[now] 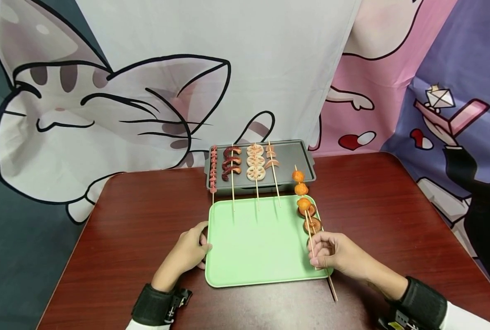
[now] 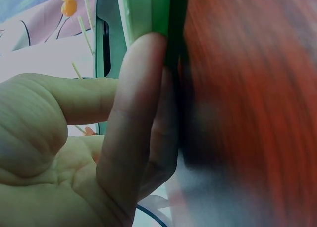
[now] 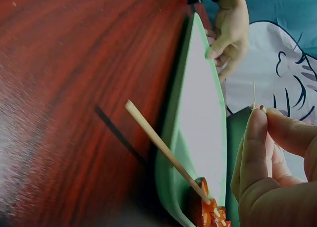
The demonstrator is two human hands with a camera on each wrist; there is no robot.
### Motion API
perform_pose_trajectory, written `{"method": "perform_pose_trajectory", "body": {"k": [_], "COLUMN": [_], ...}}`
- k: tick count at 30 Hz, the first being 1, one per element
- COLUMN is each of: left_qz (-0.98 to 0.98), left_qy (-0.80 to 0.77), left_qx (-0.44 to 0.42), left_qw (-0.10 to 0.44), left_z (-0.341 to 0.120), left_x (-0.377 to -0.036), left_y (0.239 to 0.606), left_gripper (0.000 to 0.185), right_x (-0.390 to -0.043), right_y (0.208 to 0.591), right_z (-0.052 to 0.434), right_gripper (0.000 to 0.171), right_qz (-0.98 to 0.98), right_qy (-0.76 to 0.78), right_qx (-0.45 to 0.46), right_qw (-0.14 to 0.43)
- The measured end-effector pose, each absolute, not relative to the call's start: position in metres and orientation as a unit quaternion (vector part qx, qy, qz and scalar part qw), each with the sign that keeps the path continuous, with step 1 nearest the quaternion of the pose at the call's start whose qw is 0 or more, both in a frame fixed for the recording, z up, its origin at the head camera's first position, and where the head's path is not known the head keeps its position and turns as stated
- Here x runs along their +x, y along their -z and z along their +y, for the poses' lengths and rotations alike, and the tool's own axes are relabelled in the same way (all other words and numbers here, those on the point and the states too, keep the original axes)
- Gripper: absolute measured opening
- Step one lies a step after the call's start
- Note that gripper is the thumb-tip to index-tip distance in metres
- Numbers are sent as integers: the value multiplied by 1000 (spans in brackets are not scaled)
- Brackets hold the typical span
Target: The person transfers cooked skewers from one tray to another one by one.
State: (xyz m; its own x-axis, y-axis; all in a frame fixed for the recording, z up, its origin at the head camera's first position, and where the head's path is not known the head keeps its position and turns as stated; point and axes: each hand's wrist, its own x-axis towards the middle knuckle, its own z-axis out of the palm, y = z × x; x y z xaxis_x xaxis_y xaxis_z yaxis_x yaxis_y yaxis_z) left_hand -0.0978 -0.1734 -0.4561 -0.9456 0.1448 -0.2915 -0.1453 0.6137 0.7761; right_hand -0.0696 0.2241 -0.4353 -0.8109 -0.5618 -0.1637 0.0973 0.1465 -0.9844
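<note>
Pinched by its stick between thumb and curled fingers of the right hand [image 1: 336, 254]: a skewer of orange balls [image 1: 301, 189], raised over the right side of a green tray [image 1: 257, 247], tip pointing toward the far side. Beneath it, along the tray's right edge, a mushroom skewer [image 1: 312, 225], lying partly hidden, its bare stick jutting past the near rim. At the tray's left rim, the left hand [image 1: 186, 249], thumb on the edge and fingers bent around the outside, gripping lightly. Just behind the tray, a dark grey pan [image 1: 292, 167], carrying four more skewers side by side: small pinkish-red pieces [image 1: 214, 169], dark red curled pieces [image 1: 231, 162], lotus-root slices [image 1: 255, 161] and pale orange curved pieces [image 1: 271, 156], sticks reaching over the tray's far edge. Under everything, a reddish-brown wooden surface [image 1: 146, 201]. Beyond, a cartoon-printed cloth [image 1: 278, 55] in white, pink and violet-blue.
</note>
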Motion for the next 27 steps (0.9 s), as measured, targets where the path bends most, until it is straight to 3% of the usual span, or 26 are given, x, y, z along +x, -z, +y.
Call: {"method": "perform_pose_trajectory", "body": {"k": [27], "left_qz": [884], "left_qy": [-442], "left_qx": [3], "left_qw": [156], "left_z": [-174], "left_x": [-98], "left_y": [457], "left_gripper": [63], "right_x": [-27], "right_y": [447], "right_z": [226], "right_gripper": [22], "right_qz": [752], "right_qy": [587], "right_qx": [-169], "right_qw": [247]}}
